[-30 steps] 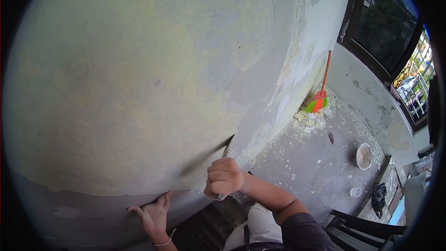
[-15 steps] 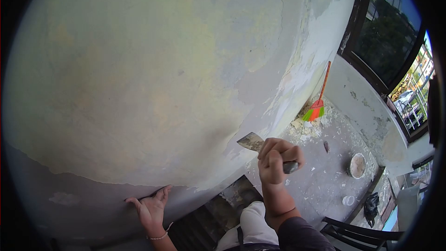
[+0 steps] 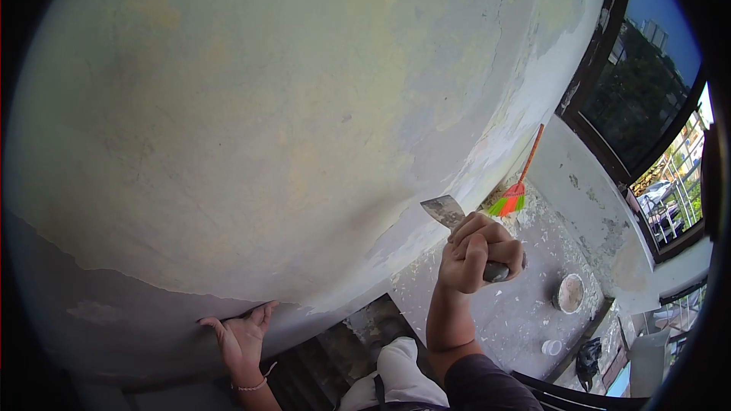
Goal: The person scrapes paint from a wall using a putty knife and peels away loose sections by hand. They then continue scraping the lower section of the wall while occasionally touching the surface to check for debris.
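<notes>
My right hand (image 3: 483, 253) is closed around the handle of a putty knife (image 3: 443, 211), its stained blade pointing up and left towards the wall. Behind the blade, the wall (image 3: 304, 144) shows patchy, peeling paint in pale yellow, white and grey. Low on the left, my left hand (image 3: 242, 335) has its fingers spread, the fingertips right at the grey lower part of the wall, just under the ragged paint edge. Nothing is in that hand.
An orange and green broom (image 3: 509, 199) leans in the corner among paint flakes. A bucket (image 3: 569, 294), a small white cup (image 3: 552, 347) and a black plastic bag (image 3: 588, 363) lie to the right. Dark stairs (image 3: 335, 358) descend below me, beside a dark railing (image 3: 567, 396).
My right hand with the putty knife has shifted right and slightly down in view. The camera view has turned a little; my left hand keeps its place by the wall.
</notes>
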Available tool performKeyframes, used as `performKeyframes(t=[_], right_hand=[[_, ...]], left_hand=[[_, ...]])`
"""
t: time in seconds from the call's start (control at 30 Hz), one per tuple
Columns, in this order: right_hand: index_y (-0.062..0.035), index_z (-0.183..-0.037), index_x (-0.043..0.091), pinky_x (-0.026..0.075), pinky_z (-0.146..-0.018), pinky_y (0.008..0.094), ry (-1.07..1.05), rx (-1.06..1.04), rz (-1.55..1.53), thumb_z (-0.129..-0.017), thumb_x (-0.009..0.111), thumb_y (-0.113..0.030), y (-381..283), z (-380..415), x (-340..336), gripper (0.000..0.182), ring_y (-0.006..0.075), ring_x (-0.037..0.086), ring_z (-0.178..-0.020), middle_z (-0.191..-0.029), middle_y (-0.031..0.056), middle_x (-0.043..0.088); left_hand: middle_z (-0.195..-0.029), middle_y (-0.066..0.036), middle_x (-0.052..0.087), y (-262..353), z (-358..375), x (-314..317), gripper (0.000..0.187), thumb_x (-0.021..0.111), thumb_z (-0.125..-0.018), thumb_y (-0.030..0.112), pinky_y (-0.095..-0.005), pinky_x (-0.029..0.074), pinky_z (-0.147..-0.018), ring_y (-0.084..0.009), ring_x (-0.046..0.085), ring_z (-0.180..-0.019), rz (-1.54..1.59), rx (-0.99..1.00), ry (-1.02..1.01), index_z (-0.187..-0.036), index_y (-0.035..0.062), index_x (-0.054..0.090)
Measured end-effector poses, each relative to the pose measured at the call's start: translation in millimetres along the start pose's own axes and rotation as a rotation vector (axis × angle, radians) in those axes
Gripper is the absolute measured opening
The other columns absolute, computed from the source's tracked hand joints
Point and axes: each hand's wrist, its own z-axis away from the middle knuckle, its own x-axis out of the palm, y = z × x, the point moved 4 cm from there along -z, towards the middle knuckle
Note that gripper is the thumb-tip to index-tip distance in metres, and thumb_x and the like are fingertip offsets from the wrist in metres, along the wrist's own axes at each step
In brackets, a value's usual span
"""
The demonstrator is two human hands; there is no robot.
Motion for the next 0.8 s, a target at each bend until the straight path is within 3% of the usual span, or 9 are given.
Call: performKeyframes(t=[0.07, 0.13, 0.23, 0.33, 0.4, 0.53, 0.57, 0.67, 0.8], right_hand=[[-0.0055, -0.068, 0.032, 0.035, -0.04, 0.0268, -0.101, -0.039, 0.239, -0.074, 0.052, 0.013, 32, 13, 2, 0.028, 0.0097, 0.035, -0.041, -0.05, 0.0058, 0.043], [-0.0058, -0.068, 0.031, 0.036, -0.04, 0.0279, -0.307, 0.023, 0.631, -0.072, 0.052, 0.013, 54, 27, -5, 0.029, 0.0111, 0.037, -0.041, -0.051, 0.0062, 0.044], [-0.0055, -0.07, 0.03, 0.037, -0.038, 0.0276, 0.034, 0.022, 0.184, -0.076, 0.048, 0.013, 22, 16, -18, 0.026, 0.0113, 0.042, -0.042, -0.052, 0.0046, 0.042], [-0.0059, -0.072, 0.031, 0.04, -0.038, 0.0283, 0.059, -0.01, 0.012, -0.078, 0.045, 0.014, 11, 11, -5, 0.026, 0.0133, 0.046, -0.041, -0.054, 0.005, 0.042], [-0.0064, -0.074, 0.03, 0.039, -0.038, 0.0285, -0.102, 0.019, 0.227, -0.077, 0.046, 0.016, 20, 18, 0, 0.028, 0.0132, 0.046, -0.042, -0.054, 0.0033, 0.042], [-0.0072, -0.072, 0.033, 0.039, -0.039, 0.0273, 0.007, -0.054, 0.054, -0.078, 0.05, 0.014, -1, 4, 0, 0.028, 0.0141, 0.049, -0.043, -0.053, 0.0037, 0.044], [-0.0085, -0.07, 0.029, 0.032, -0.033, 0.0277, -0.017, -0.131, 0.026, -0.075, 0.042, 0.014, -7, 1, 3, 0.027, 0.0098, 0.034, -0.036, -0.05, 0.002, 0.034], [-0.0091, -0.069, 0.029, 0.03, -0.032, 0.0276, -0.097, -0.038, 0.313, -0.075, 0.039, 0.012, 28, 18, 10, 0.024, 0.0087, 0.031, -0.035, -0.049, 0.0015, 0.033], [-0.0097, -0.069, 0.027, 0.029, -0.033, 0.0272, 0.045, -0.043, 0.09, -0.074, 0.041, 0.016, 3, -6, 5, 0.029, 0.0096, 0.031, -0.035, -0.049, 0.0004, 0.034]], left_hand=[[-0.165, -0.022, -0.002, 1, 2, -8, 0.123, 0.065, -0.077, 0.073, -0.0611, 0.03, -0.114, -0.0549, 0.013, -0.146, 0.157, -0.054, 0.07, -0.159, 0.0048, 0.003], [-0.162, -0.029, -0.002, -3, 9, -3, 0.125, 0.064, -0.079, 0.073, -0.0585, 0.034, -0.112, -0.0579, 0.014, -0.143, 0.046, -0.029, 0.044, -0.158, 0.0024, -0.001], [-0.16, -0.033, -0.002, -2, -1, 2, 0.126, 0.065, -0.079, 0.073, -0.0571, 0.037, -0.11, -0.0597, 0.016, -0.141, -0.045, 0.017, -0.012, -0.158, 0.0006, -0.003], [-0.16, -0.035, -0.002, 1, 1, 0, 0.127, 0.065, -0.079, 0.072, -0.0568, 0.037, -0.111, -0.0603, 0.017, -0.141, -0.076, 0.022, 0.014, -0.157, -0.0006, -0.003], [-0.16, -0.035, -0.002, 0, 3, -2, 0.127, 0.065, -0.079, 0.072, -0.0567, 0.037, -0.111, -0.0604, 0.017, -0.141, -0.039, 0.002, 0.028, -0.157, -0.0015, -0.003], [-0.158, -0.038, -0.003, 0, 3, 8, 0.128, 0.064, -0.08, 0.072, -0.0565, 0.037, -0.11, -0.0602, 0.016, -0.142, -0.117, 0.024, -0.021, -0.155, -0.0051, -0.004], [-0.157, -0.039, -0.003, -1, 3, 13, 0.128, 0.064, -0.08, 0.072, -0.0564, 0.037, -0.11, -0.0601, 0.015, -0.142, -0.185, 0.055, -0.042, -0.155, -0.0064, -0.004], [-0.157, -0.039, -0.002, 0, 4, 2, 0.128, 0.064, -0.08, 0.072, -0.0563, 0.037, -0.111, -0.0592, 0.015, -0.142, -0.021, -0.014, 0.018, -0.155, -0.0062, -0.004], [-0.157, -0.039, -0.002, -1, -5, 1, 0.128, 0.064, -0.08, 0.073, -0.0562, 0.035, -0.112, -0.0586, 0.016, -0.141, -0.02, -0.024, -0.043, -0.155, -0.0056, -0.004]])
